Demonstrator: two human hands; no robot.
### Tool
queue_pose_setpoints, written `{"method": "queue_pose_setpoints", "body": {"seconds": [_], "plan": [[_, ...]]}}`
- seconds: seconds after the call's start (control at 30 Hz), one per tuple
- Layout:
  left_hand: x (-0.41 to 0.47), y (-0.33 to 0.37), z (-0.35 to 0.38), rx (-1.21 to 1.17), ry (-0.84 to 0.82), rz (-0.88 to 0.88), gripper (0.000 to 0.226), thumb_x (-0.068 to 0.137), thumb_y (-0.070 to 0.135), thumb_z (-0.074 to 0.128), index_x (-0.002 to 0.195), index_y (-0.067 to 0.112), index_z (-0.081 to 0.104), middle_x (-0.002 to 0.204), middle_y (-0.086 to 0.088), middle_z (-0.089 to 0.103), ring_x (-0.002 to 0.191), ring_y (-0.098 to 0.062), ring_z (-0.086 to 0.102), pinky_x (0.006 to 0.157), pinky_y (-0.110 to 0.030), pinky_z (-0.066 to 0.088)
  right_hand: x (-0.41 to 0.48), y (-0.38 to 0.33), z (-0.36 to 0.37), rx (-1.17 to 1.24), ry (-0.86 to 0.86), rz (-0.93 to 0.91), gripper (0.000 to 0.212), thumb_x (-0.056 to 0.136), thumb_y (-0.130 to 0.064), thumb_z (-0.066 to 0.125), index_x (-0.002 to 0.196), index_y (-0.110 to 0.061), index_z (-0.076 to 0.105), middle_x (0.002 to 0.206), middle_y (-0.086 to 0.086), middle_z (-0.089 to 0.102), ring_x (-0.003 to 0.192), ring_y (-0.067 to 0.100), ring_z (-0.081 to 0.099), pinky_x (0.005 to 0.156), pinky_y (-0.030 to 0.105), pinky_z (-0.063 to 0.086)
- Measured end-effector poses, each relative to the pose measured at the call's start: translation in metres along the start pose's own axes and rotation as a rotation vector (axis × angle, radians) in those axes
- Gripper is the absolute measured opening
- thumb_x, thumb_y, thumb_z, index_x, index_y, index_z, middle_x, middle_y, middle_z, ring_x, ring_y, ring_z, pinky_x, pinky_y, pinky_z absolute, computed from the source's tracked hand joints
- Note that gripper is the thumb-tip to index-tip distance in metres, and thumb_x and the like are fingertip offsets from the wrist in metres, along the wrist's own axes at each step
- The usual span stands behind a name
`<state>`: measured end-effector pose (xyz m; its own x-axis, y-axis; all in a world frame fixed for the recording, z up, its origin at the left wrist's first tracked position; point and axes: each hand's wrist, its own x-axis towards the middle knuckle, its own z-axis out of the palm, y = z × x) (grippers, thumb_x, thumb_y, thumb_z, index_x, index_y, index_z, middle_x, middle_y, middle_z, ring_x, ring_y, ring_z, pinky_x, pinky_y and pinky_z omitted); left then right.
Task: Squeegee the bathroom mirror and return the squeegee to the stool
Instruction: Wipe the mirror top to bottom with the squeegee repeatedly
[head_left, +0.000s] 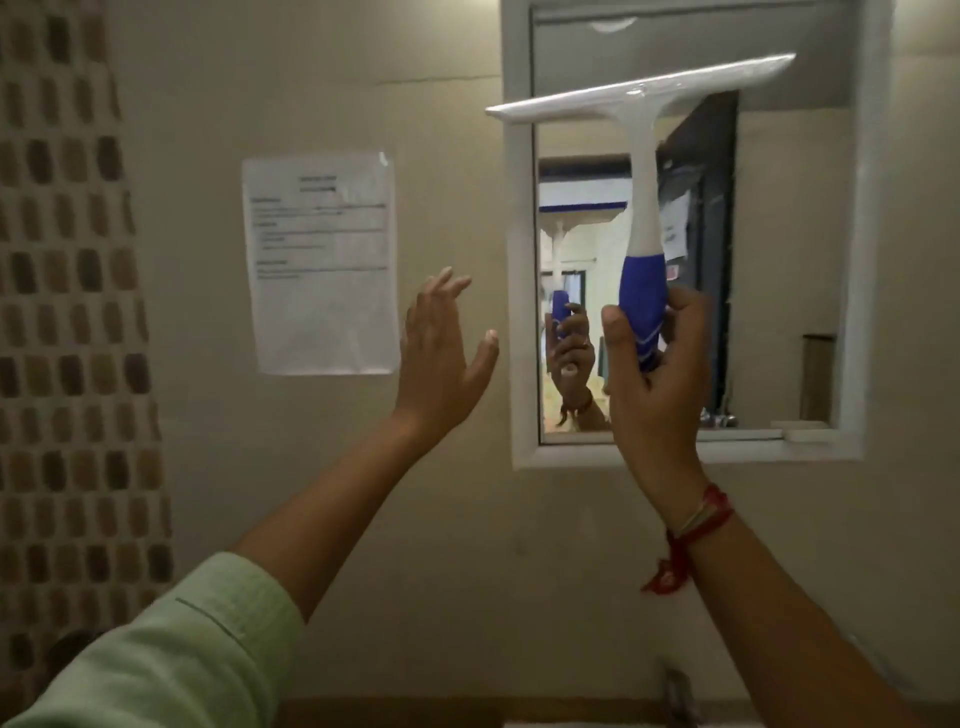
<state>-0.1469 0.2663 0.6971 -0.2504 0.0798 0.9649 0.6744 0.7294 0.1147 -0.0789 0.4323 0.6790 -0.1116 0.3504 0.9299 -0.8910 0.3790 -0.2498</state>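
A white-framed mirror (795, 234) hangs on the beige wall at the upper right. My right hand (657, 374) grips the blue handle of a white squeegee (643, 171), held upright in front of the mirror's left half. Its wide white blade sits tilted near the mirror's top, its left end over the frame. I cannot tell whether the blade touches the glass. My left hand (441, 353) is raised with fingers spread, left of the mirror frame, holding nothing. The stool is out of sight.
A printed paper sheet (319, 262) is taped to the wall left of the mirror. A mosaic tile strip (67, 312) runs down the far left. A tap (678, 696) and a basin edge show at the bottom.
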Motion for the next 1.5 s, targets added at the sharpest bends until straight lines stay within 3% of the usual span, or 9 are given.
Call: {"method": "queue_pose_setpoints", "body": {"seconds": [0.13,0.3,0.4,0.6,0.7,1.03,1.17,1.33,1.5], "plan": [[0.053,0.011,0.014,-0.032,0.039,0.076,0.065,0.09,0.025,0.058,0.143,0.005,0.026,0.15,-0.016,0.03,0.141,-0.028,0.026,0.115,-0.047,0.025,0.064,-0.003,-0.01,-0.077,0.035,-0.031,0.022,0.093,-0.017,0.058,0.108,-0.008,0.045,0.077,-0.019,0.052,0.064,-0.016,0.056,0.052,-0.001,0.041],[0.104,0.024,0.036,-0.031,0.005,0.017,0.061,0.096,0.035,0.043,0.148,0.02,0.015,0.158,-0.008,0.013,0.146,-0.026,0.01,0.116,-0.05,0.015,0.128,-0.004,-0.003,-0.201,0.052,0.014,0.032,0.095,-0.029,0.053,0.116,-0.006,0.049,0.082,-0.008,0.049,0.065,0.001,0.048,0.059,0.006,0.043],[0.118,0.022,0.051,-0.029,-0.029,-0.045,0.057,0.099,0.033,0.033,0.149,0.022,0.008,0.159,-0.005,0.006,0.147,-0.025,0.003,0.117,-0.05,0.008,0.145,0.001,0.006,-0.169,0.049,0.092,0.029,0.1,-0.027,0.042,0.117,-0.005,0.05,0.078,-0.005,0.05,0.065,0.007,0.051,0.063,0.019,0.047],[0.112,0.006,0.075,-0.131,-0.092,-0.101,0.058,0.102,0.029,0.025,0.147,0.032,-0.012,0.16,-0.003,-0.003,0.148,-0.023,-0.003,0.119,-0.048,0.002,0.155,0.011,0.031,-0.241,-0.008,0.073,0.045,0.103,-0.021,0.033,0.145,-0.008,0.024,0.103,-0.004,0.051,0.059,-0.001,0.049,0.049,0.0,0.039],[0.11,0.01,0.083,-0.226,-0.049,-0.12,0.057,0.102,0.027,0.025,0.147,0.032,-0.011,0.16,-0.003,-0.003,0.148,-0.022,-0.002,0.12,-0.049,0.004,0.155,0.016,0.038,-0.298,-0.014,-0.015,0.046,0.102,-0.016,0.034,0.147,-0.014,0.021,0.106,-0.009,0.043,0.061,-0.006,0.047,0.052,-0.005,0.036],[0.102,0.009,0.098,-0.244,0.099,-0.126,0.052,0.095,0.035,0.017,0.143,0.039,-0.003,0.159,-0.001,0.01,0.147,-0.02,0.007,0.118,-0.043,0.006,0.171,0.037,0.048,-0.336,0.062,-0.04,0.043,0.101,-0.018,0.038,0.144,-0.017,0.033,0.092,-0.009,0.053,0.06,0.0,0.049,0.052,-0.002,0.04],[0.101,0.007,0.101,-0.232,0.12,-0.114,0.053,0.096,0.033,0.018,0.144,0.037,-0.001,0.159,0.0,0.011,0.147,-0.019,0.006,0.118,-0.044,0.006,0.165,0.044,0.046,-0.304,0.056,-0.024,0.043,0.101,-0.018,0.039,0.144,-0.022,0.033,0.084,-0.003,0.055,0.058,0.006,0.05,0.053,0.006,0.045],[0.101,0.006,0.102,-0.226,0.135,-0.108,0.053,0.097,0.026,0.024,0.146,0.033,0.004,0.159,-0.001,0.015,0.147,-0.02,0.009,0.12,-0.049,0.012,0.158,0.051,0.037,-0.286,0.027,-0.007,0.043,0.101,-0.018,0.039,0.143,-0.027,0.034,0.087,0.011,0.064,0.065,0.026,0.063,0.06,0.04,0.058],[0.1,0.008,0.101,-0.226,0.153,-0.106,0.053,0.096,0.025,0.025,0.144,0.035,0.005,0.158,-0.002,0.018,0.147,-0.021,0.011,0.119,-0.05,0.014,0.143,0.061,0.033,-0.254,0.018,-0.013,0.044,0.101,-0.019,0.039,0.143,-0.029,0.034,0.086,0.012,0.063,0.07,0.026,0.064,0.064,0.045,0.058]]}}
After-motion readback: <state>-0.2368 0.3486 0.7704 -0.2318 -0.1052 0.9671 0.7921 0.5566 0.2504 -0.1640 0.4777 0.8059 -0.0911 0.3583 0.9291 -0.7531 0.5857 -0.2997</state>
